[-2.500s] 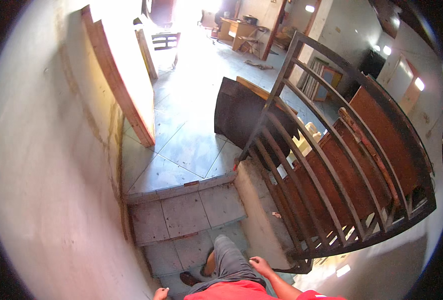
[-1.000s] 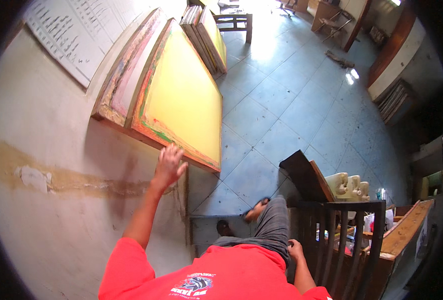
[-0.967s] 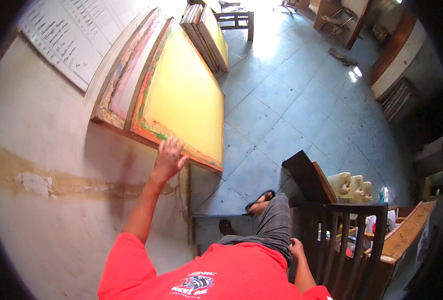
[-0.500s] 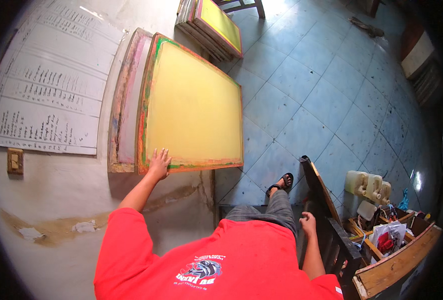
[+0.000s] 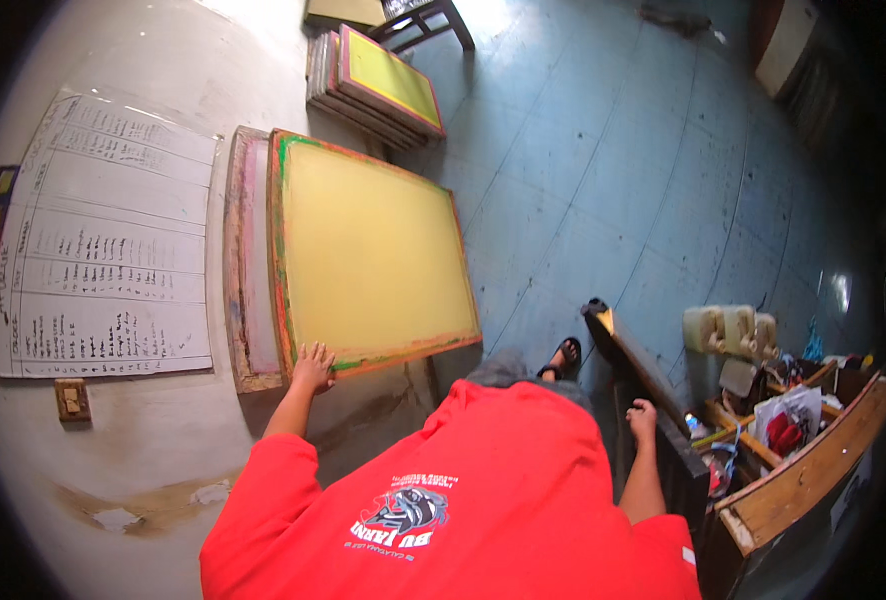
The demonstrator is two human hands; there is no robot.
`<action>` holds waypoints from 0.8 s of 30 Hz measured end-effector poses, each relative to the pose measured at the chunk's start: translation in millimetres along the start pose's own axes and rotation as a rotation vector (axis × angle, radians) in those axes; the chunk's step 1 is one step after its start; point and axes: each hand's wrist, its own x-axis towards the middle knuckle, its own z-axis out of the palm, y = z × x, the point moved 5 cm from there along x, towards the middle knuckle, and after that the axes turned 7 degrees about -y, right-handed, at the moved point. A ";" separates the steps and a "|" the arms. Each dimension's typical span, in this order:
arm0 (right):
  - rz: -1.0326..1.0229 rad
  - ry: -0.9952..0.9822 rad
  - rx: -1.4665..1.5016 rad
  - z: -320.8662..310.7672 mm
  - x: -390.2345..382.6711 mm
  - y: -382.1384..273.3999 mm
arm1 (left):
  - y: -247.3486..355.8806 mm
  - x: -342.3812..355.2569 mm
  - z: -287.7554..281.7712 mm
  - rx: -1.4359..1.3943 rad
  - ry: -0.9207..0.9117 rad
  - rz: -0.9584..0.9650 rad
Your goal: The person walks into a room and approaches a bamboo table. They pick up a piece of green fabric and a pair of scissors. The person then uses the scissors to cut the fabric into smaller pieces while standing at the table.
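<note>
the left grip (image 5: 313, 368), a bare hand, is spread, its fingertips fanned flat and seemingly resting on a border rather than closing round it. under them is the near lower edge of a large rectangular frame with a pale yellow, mesh-like panel and an orange-and-green-smeared border (image 5: 375, 255). the hand meets this edge close to its left corner, so most of the panel extends beyond the fingers and to their right, tilted against the pale, stained wall (image 5: 178, 440).

the border looks like wood: stiff, probably moderate in weight and more awkward than heavy because it is broad. the yellow sheet looks taut and thin, likely easy to dent or puncture, so the rim is the place to hold — ideally on two opposite sides, with the palms kept off the middle. the crusted paint should give some friction.

the right grip (image 5: 642, 421) is well apart from the frame, its fingers curled beside a dark flat board (image 5: 631, 350); i cannot tell whether they pinch anything.

farther out, a pink-panelled wooden frame (image 5: 253, 265) stands just behind the yellow one, and a stack of smaller yellow-faced frames (image 5: 388, 85) leans beyond them, above the blue tiled floor (image 5: 563, 220).
</note>
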 end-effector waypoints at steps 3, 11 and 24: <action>0.044 0.001 -0.029 -13.4 -0.6 15.7 | 0.0 2.5 -0.3 -0.013 0.024 0.042; 0.124 0.014 -0.099 13.1 -4.9 -15.9 | -28.5 52.0 -3.3 0.049 0.018 0.150; 0.088 -0.032 -0.230 116.2 53.3 -203.9 | -195.8 228.8 -160.6 0.110 0.143 0.093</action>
